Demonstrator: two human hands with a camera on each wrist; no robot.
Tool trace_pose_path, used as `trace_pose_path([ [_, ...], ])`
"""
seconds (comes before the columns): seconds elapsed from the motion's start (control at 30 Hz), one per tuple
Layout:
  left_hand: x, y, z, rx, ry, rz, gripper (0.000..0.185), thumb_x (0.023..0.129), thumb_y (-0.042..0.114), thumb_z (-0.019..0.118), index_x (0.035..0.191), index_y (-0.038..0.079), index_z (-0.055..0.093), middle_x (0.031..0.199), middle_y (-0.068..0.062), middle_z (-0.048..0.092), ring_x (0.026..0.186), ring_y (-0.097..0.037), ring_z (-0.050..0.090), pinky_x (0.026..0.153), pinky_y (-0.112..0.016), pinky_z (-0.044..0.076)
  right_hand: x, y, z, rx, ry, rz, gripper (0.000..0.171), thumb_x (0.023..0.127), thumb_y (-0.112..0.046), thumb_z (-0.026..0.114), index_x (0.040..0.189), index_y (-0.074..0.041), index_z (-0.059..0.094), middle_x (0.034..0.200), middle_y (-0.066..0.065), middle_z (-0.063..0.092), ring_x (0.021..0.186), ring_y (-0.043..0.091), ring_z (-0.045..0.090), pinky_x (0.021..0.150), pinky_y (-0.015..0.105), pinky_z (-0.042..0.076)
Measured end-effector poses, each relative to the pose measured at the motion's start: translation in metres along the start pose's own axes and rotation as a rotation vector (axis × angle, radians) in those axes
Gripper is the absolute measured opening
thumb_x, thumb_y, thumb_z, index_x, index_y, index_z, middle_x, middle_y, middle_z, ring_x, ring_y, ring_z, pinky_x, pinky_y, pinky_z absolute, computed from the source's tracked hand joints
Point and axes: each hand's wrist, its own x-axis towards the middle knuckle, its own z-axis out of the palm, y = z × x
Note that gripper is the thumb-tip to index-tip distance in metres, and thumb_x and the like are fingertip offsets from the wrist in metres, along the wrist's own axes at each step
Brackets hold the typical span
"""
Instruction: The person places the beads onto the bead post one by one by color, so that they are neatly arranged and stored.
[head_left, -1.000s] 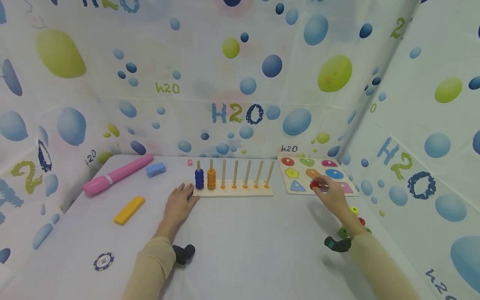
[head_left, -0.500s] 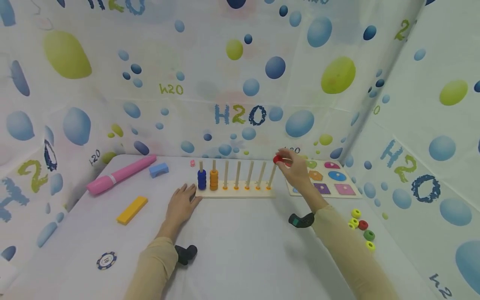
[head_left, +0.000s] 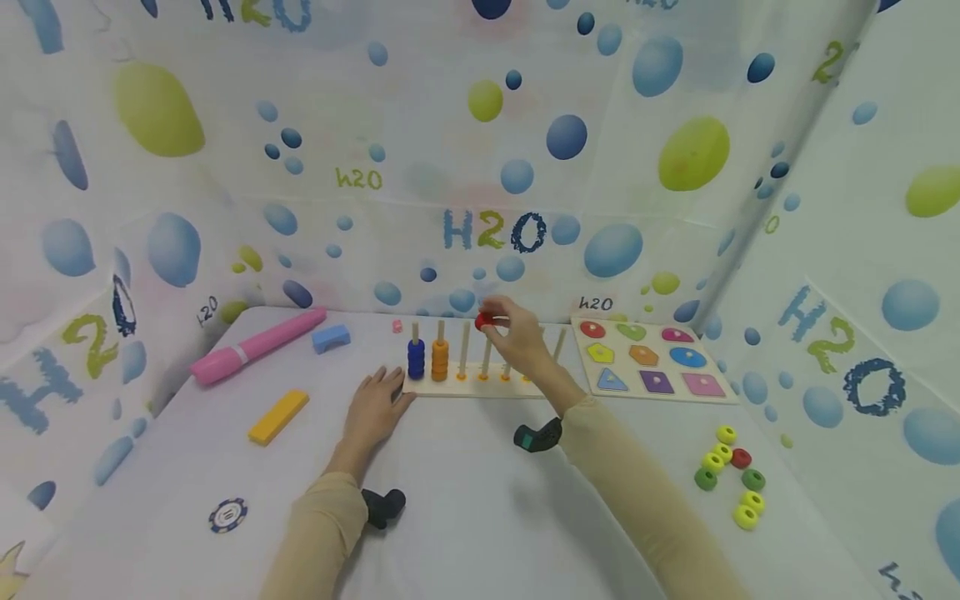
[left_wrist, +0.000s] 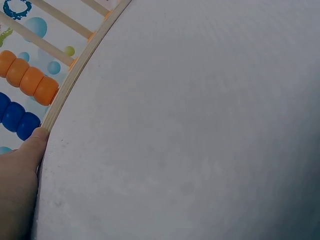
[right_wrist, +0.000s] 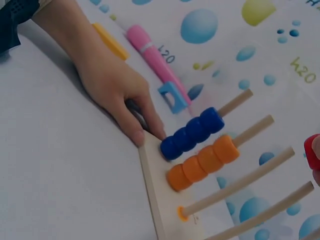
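Red is the bead [head_left: 484, 320] that the right hand [head_left: 521, 340] pinches at its fingertips, just above centre of the head view, held level with the tops of the middle pegs of the wooden peg rack [head_left: 480, 385]. The rack carries seven upright pegs, though the hand covers part of the right-hand ones. The first peg from the left bears a stack of four blue beads [head_left: 416, 358], the second a stack of four orange beads [head_left: 440, 360]; the remaining five pegs are bare where they show. In the right wrist view the bead [right_wrist: 312, 151] sits at the right edge of the frame, near the tips of the third and fourth pegs and apart from them.

The left hand [head_left: 375, 411] lies flat on the white table [head_left: 465, 500], fingers straight, its fingertips touching the left end of the rack's base.

At lower right of the head view lies a cluster of seven loose beads [head_left: 729, 475]: four yellow, two green, one red. Right of the rack sits a shape puzzle board [head_left: 651, 363] with eight coloured pieces. At left are one pink marker [head_left: 257, 344], one blue arch block [head_left: 332, 337], one yellow bar [head_left: 279, 417] and, at lower left, one poker chip [head_left: 227, 515].
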Motion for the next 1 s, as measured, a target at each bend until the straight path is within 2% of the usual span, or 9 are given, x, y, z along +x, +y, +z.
trace_pose_path([
  [0.2, 0.001, 0.003, 0.0, -0.007, -0.004, -0.009, 0.056, 0.094, 0.037, 0.057, 0.135, -0.001, 0.05, 0.139, -0.017, 0.047, 0.135, -0.038, 0.03, 0.114, -0.049, 0.017, 0.008, -0.003, 0.015, -0.032, -0.04, -0.022, 0.034, 0.086, 0.004, 0.063, 0.119, 0.004, 0.055, 0.11, 0.015, 0.063, 0.103, 0.022, 0.061, 0.086, 0.02, 0.052],
  [0.5, 0.001, 0.001, -0.002, -0.002, -0.01, -0.014, 0.056, 0.094, 0.037, 0.057, 0.135, -0.001, 0.049, 0.139, -0.017, 0.047, 0.135, -0.038, 0.03, 0.114, -0.049, 0.017, 0.014, -0.003, 0.024, -0.076, -0.052, 0.04, 0.033, 0.089, 0.001, 0.062, 0.12, 0.003, 0.054, 0.112, 0.013, 0.063, 0.105, 0.021, 0.06, 0.089, 0.02, 0.049],
  [0.73, 0.004, 0.005, -0.002, 0.009, -0.026, -0.011, 0.057, 0.094, 0.038, 0.055, 0.136, 0.0, 0.049, 0.14, -0.016, 0.047, 0.136, -0.037, 0.029, 0.114, -0.048, 0.016, 0.01, 0.0, 0.018, -0.072, -0.013, 0.051, 0.034, 0.088, -0.001, 0.064, 0.121, 0.001, 0.054, 0.113, 0.012, 0.064, 0.105, 0.021, 0.061, 0.09, 0.019, 0.049],
  [1.0, 0.002, 0.002, -0.001, 0.01, -0.008, -0.007, 0.057, 0.094, 0.038, 0.056, 0.134, -0.001, 0.049, 0.139, -0.017, 0.047, 0.135, -0.039, 0.03, 0.114, -0.049, 0.016, 0.002, 0.004, 0.008, 0.036, 0.079, 0.033, 0.03, 0.086, 0.004, 0.063, 0.116, 0.003, 0.058, 0.11, 0.013, 0.065, 0.103, 0.021, 0.062, 0.089, 0.022, 0.05],
])
